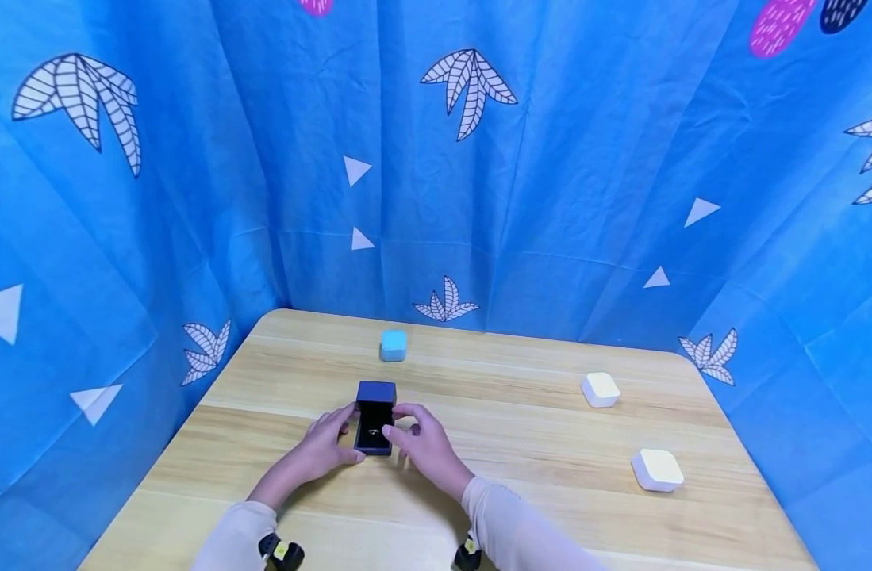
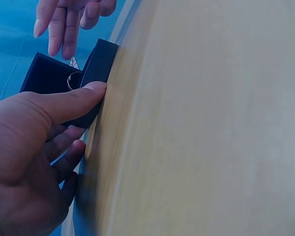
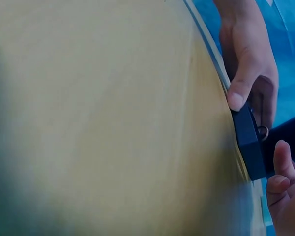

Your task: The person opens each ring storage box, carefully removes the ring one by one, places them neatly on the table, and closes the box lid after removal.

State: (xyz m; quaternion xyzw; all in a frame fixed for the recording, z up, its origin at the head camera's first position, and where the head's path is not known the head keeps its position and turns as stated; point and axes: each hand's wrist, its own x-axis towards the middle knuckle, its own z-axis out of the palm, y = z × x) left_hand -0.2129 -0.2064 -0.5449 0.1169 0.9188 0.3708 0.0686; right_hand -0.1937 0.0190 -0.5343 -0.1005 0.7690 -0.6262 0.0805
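Note:
A dark blue ring box [image 1: 376, 392] stands on the table with its lid raised and its black inside showing. A slim ring [image 1: 374, 432] is set upright in the black lining. My left hand [image 1: 320, 450] holds the box from the left, its thumb on the front face and its fingers along the side, as the left wrist view shows. At the box's right side is my right hand [image 1: 430, 450], its fingers loosely bent and holding nothing. In the left wrist view, the fingers [image 2: 64, 32] of that hand are a little apart from the box.
On the light wooden table [image 1: 507, 476], a light blue block [image 1: 393, 346] stands behind the box. Two white blocks with rounded corners, one farther back [image 1: 601, 389] and one nearer [image 1: 657, 470], lie to the right. A blue patterned curtain [image 1: 585, 159] surrounds the table's back and sides.

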